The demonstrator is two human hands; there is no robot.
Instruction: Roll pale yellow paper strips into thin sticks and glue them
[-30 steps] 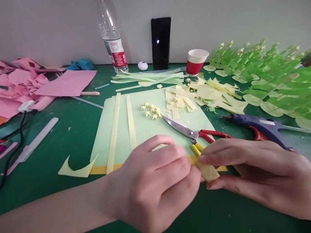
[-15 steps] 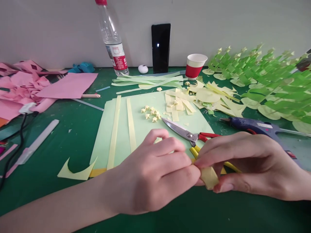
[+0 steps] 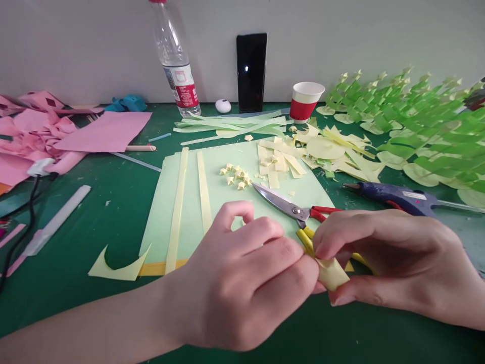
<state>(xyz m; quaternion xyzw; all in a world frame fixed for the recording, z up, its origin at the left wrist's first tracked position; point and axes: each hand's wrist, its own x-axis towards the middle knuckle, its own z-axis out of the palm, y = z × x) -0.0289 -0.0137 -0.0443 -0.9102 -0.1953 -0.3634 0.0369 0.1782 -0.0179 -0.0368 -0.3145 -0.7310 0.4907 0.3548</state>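
A pale yellow paper strip (image 3: 333,274), folded over at its end, is held between my two hands. My left hand (image 3: 246,283) is closed, its fingers curled and gripping the strip's left side; its fingertips are partly hidden. My right hand (image 3: 390,263) pinches the folded part between thumb and fingers. Just behind the hands lie open scissors (image 3: 293,210) with red and yellow handles. Small folded paper stars (image 3: 237,176) sit on a light green paper sheet (image 3: 223,202). Two long yellow strips (image 3: 177,212) lie on its left side.
Yellow scraps (image 3: 337,151) and a blue glue gun (image 3: 397,196) lie to the right, before green paper plants (image 3: 424,121). A bottle (image 3: 182,81), phone (image 3: 251,73) and paper cup (image 3: 305,103) stand along the wall. Pink paper (image 3: 106,131) and a cable (image 3: 32,202) are at left.
Both hands have shifted slightly right and down with the paper strip. The folded part has turned a little between the right fingers.
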